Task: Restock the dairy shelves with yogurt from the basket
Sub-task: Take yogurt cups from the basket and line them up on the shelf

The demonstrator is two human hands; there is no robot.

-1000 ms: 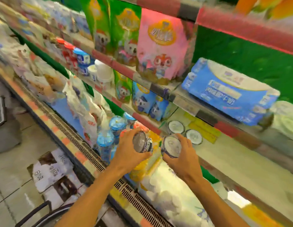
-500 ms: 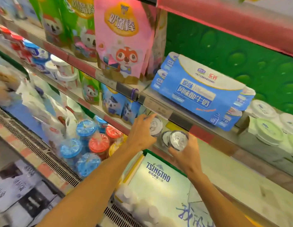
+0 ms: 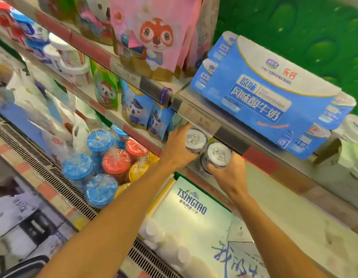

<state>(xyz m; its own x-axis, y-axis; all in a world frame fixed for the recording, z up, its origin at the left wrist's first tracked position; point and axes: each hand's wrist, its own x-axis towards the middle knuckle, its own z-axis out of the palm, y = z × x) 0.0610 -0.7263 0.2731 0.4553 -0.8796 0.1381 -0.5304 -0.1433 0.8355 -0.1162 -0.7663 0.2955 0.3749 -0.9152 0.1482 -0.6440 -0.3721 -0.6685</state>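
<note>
Two small yogurt cups with silver foil lids sit side by side at the front of a middle shelf (image 3: 260, 183). My left hand (image 3: 177, 148) grips the left yogurt cup (image 3: 195, 139), fingers curled round its far side. Beside it, my right hand (image 3: 228, 173) holds the right yogurt cup (image 3: 218, 154) from below and behind. Both cups are tucked just under the shelf edge above, which carries a price strip (image 3: 202, 121). The basket shows only as a dark rim (image 3: 17, 267) at the bottom left corner.
A blue multipack of yogurt (image 3: 262, 97) lies on the shelf above, next to pink snack bags (image 3: 154, 37). Blue, red and yellow lidded cups (image 3: 106, 157) fill the lower left shelf. A Tsingtao carton (image 3: 192, 213) sits below my hands. White tubs (image 3: 352, 149) stand at the right.
Both hands have pushed their cups a little further in under the upper shelf edge, and the view has come closer to the shelf. The grips are unchanged.
</note>
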